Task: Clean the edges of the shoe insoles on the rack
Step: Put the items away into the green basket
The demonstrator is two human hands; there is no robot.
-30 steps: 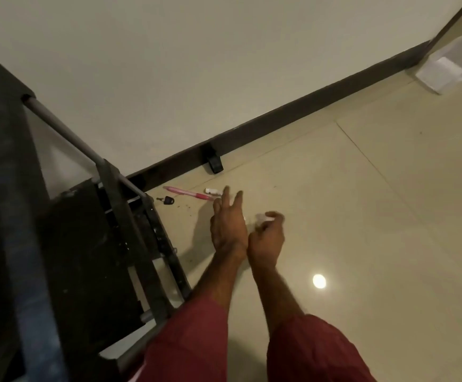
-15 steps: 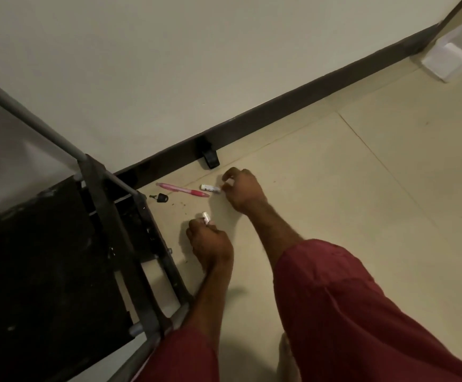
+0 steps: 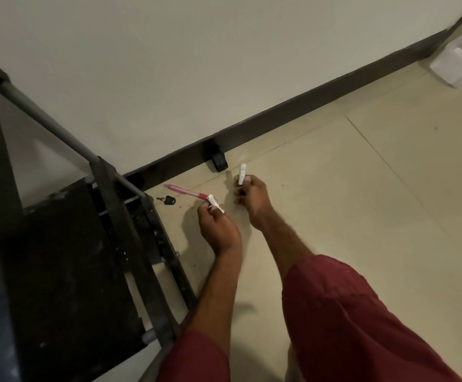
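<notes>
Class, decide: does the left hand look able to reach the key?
Probably yes: the key lies on bare floor just beside the left hand, though it grips a white tube.

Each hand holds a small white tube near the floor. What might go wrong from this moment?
The white tube sticks out from the left hand, close to the rack; if it slips, it may roll under it. The pink pen and key lie loose on the floor beside the hands; a sweep of the right hand might knock them away.
</notes>
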